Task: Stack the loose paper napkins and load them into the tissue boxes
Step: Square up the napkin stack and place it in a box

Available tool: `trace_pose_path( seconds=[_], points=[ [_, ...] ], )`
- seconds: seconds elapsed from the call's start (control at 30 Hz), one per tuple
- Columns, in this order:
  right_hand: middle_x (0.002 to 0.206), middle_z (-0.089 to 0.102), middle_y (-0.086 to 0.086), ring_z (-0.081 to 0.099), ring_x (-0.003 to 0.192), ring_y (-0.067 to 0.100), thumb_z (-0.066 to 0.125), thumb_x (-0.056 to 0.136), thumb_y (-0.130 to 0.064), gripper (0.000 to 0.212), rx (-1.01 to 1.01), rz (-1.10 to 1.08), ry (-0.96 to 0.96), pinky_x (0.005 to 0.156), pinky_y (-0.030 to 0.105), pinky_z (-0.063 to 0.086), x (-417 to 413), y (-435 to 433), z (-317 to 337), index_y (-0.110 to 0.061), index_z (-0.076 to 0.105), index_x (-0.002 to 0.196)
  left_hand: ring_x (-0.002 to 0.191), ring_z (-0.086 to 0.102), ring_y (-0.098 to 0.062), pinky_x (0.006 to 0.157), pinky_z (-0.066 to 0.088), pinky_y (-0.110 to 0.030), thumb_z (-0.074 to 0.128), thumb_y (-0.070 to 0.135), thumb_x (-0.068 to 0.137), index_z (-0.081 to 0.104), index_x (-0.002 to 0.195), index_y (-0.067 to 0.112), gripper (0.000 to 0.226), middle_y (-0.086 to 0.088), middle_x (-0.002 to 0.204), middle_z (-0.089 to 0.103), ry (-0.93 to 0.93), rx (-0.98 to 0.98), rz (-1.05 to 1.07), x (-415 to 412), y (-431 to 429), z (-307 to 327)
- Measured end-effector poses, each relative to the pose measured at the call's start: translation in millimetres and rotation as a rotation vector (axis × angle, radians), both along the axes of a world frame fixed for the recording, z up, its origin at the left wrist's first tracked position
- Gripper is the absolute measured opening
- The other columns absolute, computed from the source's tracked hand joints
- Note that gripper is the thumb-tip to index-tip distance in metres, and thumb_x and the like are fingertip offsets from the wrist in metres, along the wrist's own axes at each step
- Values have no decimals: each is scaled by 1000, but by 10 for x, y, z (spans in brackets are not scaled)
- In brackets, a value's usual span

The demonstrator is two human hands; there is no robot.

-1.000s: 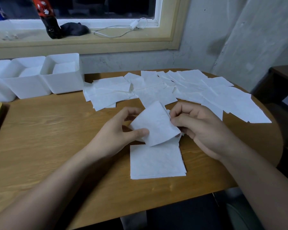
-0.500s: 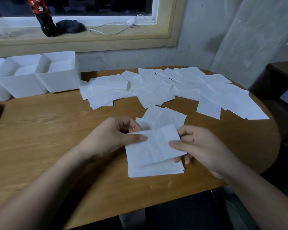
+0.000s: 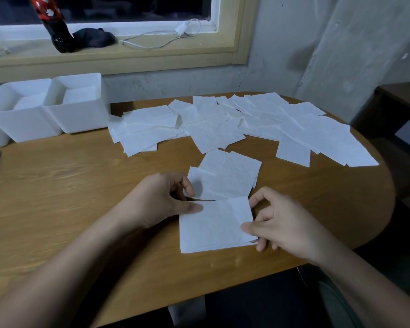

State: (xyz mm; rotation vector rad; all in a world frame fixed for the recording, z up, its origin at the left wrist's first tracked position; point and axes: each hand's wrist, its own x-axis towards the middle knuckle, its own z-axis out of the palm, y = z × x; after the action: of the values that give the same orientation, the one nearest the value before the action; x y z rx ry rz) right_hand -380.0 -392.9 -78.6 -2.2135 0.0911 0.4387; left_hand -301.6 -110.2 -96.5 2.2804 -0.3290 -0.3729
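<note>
Plainly the small stack of square white paper napkins near the front edge of the round wooden table is the thing in hand. It lies flat, its sides roughly parallel to the table's near edge, turned slightly anticlockwise. Being close to square it has no real long axis (the slight extra width runs left to right).

The left hand rests at the stack's upper left corner, thumb pressed flat on the top sheet and fingers curled behind the edge, a narrow pinch on paper. The right hand sits at the right edge, thumb on top near the lower right corner and fingers partly tucked beside or under it; whether it grips the whole stack or only the top sheet I cannot tell.

Such tissue should be very light, limp and easily creased or torn, and sheets will likely slide over each other. Holding is best at two opposite edges, squeezing the full thickness so nothing fans out.

Just behind the stack lie a few more loose napkins, overlapping. Farther back a wide scatter of napkins covers the table, and the open white plastic tissue boxes stand far left, already holding some paper.
</note>
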Motion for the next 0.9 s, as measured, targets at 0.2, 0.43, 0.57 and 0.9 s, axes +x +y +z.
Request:
trace_pose_path(
  seconds=[0.2, 0.43, 0.57, 0.9],
  points=[
    [74, 77, 1, 77, 65, 16, 83, 92, -26, 48, -74, 44, -18, 61, 31, 56, 16, -17, -12, -33, 48, 123, 75, 68, -3, 62, 48, -14, 96, 49, 75, 71, 91, 36, 32, 16, 85, 75, -41, 69, -18, 7, 3, -38],
    [71, 69, -2, 66, 65, 11, 74, 96, -48, 25, -308, -17, -261, 65, 35, 55, 417, -132, 38, -32, 62, 113, 67, 61, -4, 59, 44, -18, 97, 53, 71, 68, 89, 33, 40, 12, 78, 71, -96, 74, 7, 40, 22, -63],
    [102, 64, -7, 63, 87, 8, 69, 101, -45, 28, -453, -45, -406, 76, 31, 53, 921, -225, -119, -24, 67, 120, 73, 65, -7, 60, 46, -20, 92, 51, 79, 68, 90, 33, 31, 13, 81, 72, -151, 66, 24, 59, 48, -84],
    [105, 66, -2, 63, 94, 15, 78, 94, -33, 22, -448, 0, -259, 88, 39, 55, 1437, -233, -59, -14, 72, 105, 77, 68, -6, 64, 47, -16, 86, 43, 89, 70, 88, 31, 20, 15, 81, 74, -191, 6, 58, 54, 50, -75]
  ],
)
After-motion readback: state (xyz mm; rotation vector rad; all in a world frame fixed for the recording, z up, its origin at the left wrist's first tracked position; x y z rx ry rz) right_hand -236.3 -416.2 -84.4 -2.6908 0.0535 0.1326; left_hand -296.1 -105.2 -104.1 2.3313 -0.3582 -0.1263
